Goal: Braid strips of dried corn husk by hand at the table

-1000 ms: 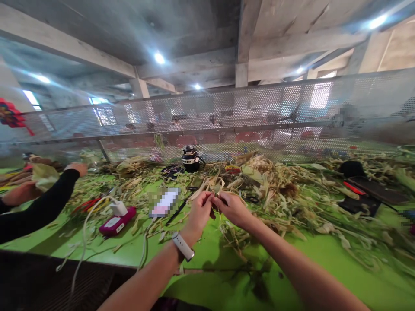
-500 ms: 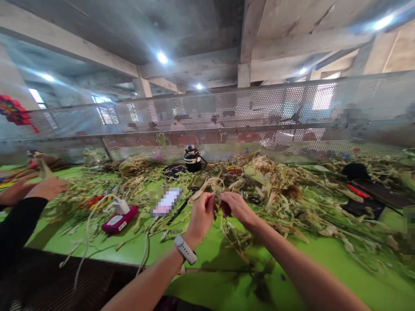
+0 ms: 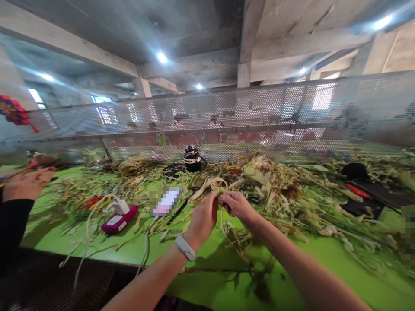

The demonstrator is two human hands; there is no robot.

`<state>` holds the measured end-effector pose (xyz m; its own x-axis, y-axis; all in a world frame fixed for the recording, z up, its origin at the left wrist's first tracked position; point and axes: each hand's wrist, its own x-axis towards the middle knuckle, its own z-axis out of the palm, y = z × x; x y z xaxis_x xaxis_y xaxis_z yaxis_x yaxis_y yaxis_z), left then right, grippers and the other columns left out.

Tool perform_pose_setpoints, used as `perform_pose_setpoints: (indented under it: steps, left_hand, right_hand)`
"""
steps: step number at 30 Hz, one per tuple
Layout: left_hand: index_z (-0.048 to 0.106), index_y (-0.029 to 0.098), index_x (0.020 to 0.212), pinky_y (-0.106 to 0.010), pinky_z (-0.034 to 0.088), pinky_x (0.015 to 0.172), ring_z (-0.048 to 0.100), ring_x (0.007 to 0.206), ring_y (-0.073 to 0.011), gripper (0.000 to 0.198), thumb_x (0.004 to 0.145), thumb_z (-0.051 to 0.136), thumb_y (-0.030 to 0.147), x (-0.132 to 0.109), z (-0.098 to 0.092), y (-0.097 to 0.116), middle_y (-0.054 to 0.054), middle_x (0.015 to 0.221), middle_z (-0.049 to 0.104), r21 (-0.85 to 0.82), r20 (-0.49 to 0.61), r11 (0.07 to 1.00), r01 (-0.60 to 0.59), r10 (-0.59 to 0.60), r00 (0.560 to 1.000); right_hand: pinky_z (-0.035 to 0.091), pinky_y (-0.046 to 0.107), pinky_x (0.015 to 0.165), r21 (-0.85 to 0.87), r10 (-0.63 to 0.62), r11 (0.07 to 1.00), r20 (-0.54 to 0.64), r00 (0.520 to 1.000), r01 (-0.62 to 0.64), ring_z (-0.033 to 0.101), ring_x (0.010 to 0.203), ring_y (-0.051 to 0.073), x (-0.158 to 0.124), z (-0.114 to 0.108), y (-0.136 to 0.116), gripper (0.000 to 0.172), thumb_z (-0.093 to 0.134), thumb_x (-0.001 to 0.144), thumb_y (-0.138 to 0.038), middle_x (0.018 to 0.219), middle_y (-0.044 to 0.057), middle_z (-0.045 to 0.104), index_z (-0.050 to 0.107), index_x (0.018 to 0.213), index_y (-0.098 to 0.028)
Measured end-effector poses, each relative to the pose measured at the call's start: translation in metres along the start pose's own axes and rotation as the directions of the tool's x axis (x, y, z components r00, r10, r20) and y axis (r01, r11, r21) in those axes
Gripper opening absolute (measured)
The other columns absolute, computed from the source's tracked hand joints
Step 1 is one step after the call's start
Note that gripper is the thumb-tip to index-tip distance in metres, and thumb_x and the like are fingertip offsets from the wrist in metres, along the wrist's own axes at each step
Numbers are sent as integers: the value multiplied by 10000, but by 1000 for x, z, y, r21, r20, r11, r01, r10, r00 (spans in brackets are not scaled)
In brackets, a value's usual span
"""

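My left hand and my right hand meet just above the green table, fingers pinched together. Between them they grip a small dark reddish piece with strands of dried corn husk; the piece is mostly hidden by my fingers. A white band sits on my left wrist. A heap of dried husks lies right behind my hands.
A magenta power bank with a white plug and cable and a phone lie left of my hands. A black jar stands by the perforated metal screen. Another person's hand works at far left. Dark trays sit right.
My two hands have closed tighter together and shifted slightly right. The other person's black-sleeved arm has drawn back toward the left edge.
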<state>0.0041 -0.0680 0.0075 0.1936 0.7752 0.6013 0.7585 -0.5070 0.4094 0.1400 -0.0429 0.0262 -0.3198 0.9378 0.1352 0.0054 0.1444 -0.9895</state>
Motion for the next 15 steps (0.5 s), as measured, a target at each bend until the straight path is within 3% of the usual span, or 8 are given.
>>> perform_pose_setpoints:
  steps: [5,9,15]
  left_hand:
    - [591,128,1015,-294,454,589,653,682,-218,262,859,380,126,3,-2,9,-125,856,694,221,147,974,-54,21,989]
    - [612,139,1017,-279,440,575,658,684,-214,279,856,386,115,10,-5,16,-118,817,702,252,169,965,-75,32,985]
    - [556,157,1068,-243,365,495,626,546,-168,245,887,408,231,2,-3,7,-65,693,695,138,92,990,-28,16,996]
  right_hand:
    - [183,196,385,-215,-113,970,-4,994,110,242,388,50,0,-4,0,244,458,711,-321,402,-86,289,398,513,-193]
    - [194,198,408,-315,-208,931,-36,977,186,253,440,54,-2,-8,-3,257,462,695,-310,461,-70,303,340,499,-197]
    - [159,204,363,-174,-51,984,-19,999,46,214,356,51,0,-15,-10,235,437,688,-345,396,-94,255,354,513,-211]
